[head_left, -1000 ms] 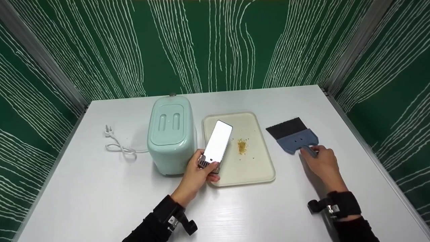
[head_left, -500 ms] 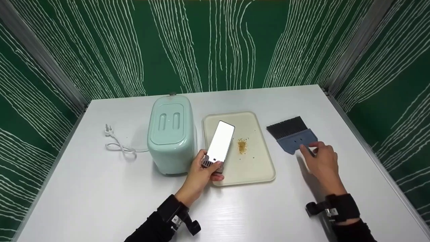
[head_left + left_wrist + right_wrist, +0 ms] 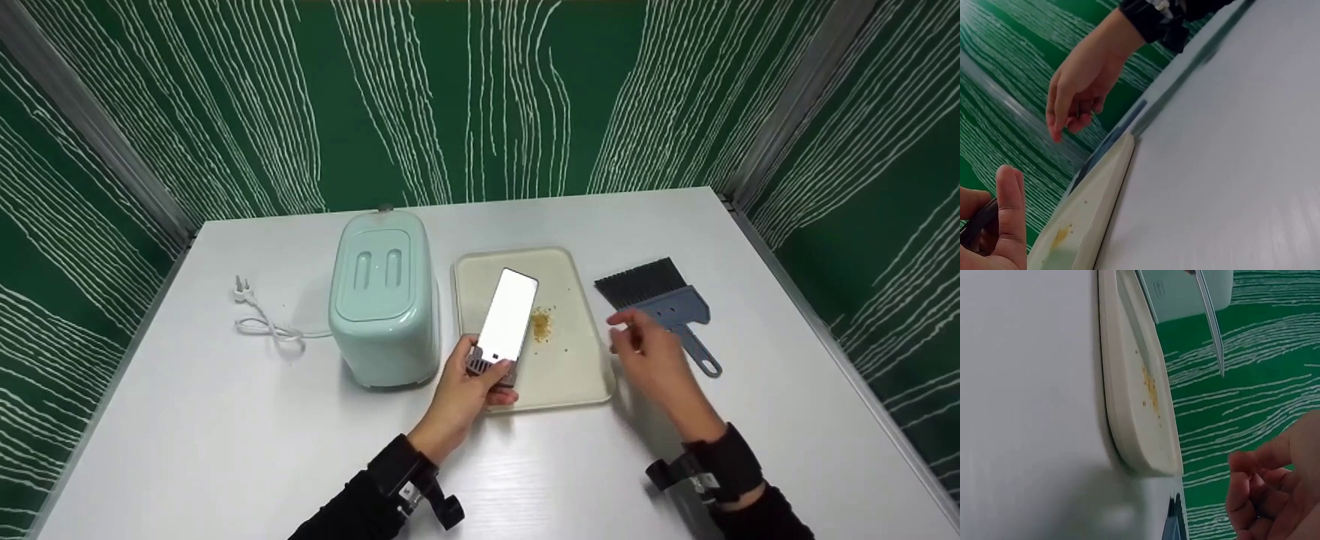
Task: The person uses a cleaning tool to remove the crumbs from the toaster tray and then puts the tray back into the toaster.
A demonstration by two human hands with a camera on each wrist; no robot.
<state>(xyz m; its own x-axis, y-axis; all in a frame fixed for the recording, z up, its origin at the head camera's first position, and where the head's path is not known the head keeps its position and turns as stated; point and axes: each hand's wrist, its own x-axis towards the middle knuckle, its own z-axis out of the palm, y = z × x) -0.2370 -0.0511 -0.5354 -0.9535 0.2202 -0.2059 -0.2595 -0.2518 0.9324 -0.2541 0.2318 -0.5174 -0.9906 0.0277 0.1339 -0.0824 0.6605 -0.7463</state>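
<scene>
My left hand (image 3: 474, 382) grips the dark slotted end of a flat rectangular thing (image 3: 510, 311) with a bright white face. It is tilted over the cream tray (image 3: 562, 382); in the right wrist view it looks thin, like a plate (image 3: 1210, 323). On the tray lies a small patch of yellow-brown crumbs (image 3: 541, 327). Fingers loosely bent and holding nothing, my right hand (image 3: 651, 356) hovers by the tray's right edge. Just behind that hand, a blue hand brush (image 3: 694, 304) with black bristles lies on the table, part of it covered by the hand.
A mint-green toaster (image 3: 382, 315) with a lid stands left of the tray, close to my left hand. Its white cord and plug (image 3: 259, 315) lie farther left on the white table (image 3: 187, 420). Green walls with white lines (image 3: 517, 97) enclose the back and sides.
My right hand has let go of the brush handle and moved left toward the tray; the brush stays in place. My left hand has shifted slightly right with the flat thing.
</scene>
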